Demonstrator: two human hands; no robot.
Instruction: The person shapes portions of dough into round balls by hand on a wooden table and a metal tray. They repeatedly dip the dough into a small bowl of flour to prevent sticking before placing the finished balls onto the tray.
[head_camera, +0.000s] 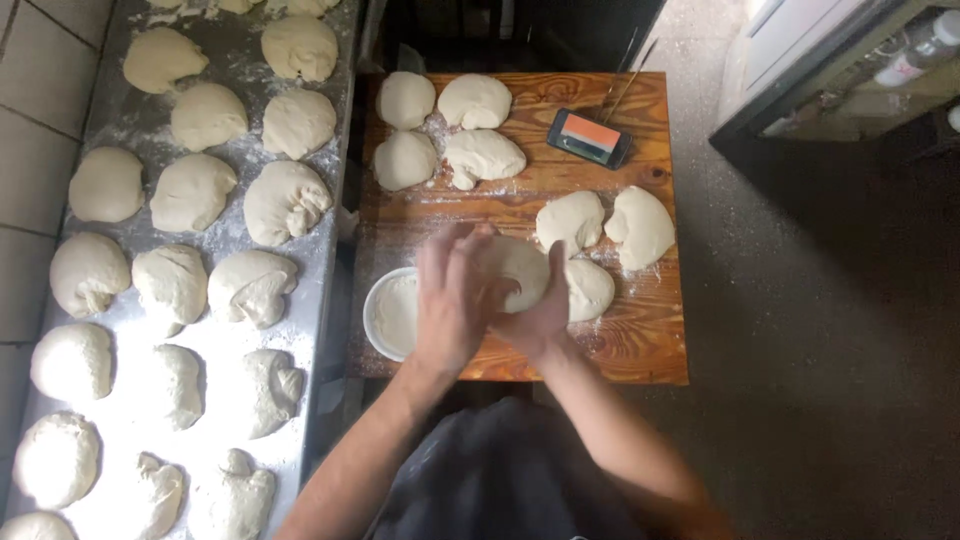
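Both my hands are wrapped around a pale ball of dough (520, 268) over the front of a small wooden table (640, 345). My left hand (455, 295) lies across the dough's left side, fingers spread over it. On the right, my right hand (540, 310) cups it from below, thumb up along the dough. Several more dough pieces lie on the table: a group at the back left (480, 155) and others just right of my hands (640, 225). A white bowl of flour (385, 315) stands at the table's front left, partly hidden under my left hand.
A long floured metal counter (330, 250) on the left carries several rows of shaped dough pieces (190, 190). A phone with an orange screen (590, 137) lies at the table's back right. Grey floor (800, 330) stretches to the right, with a cabinet (830, 70) at the top right.
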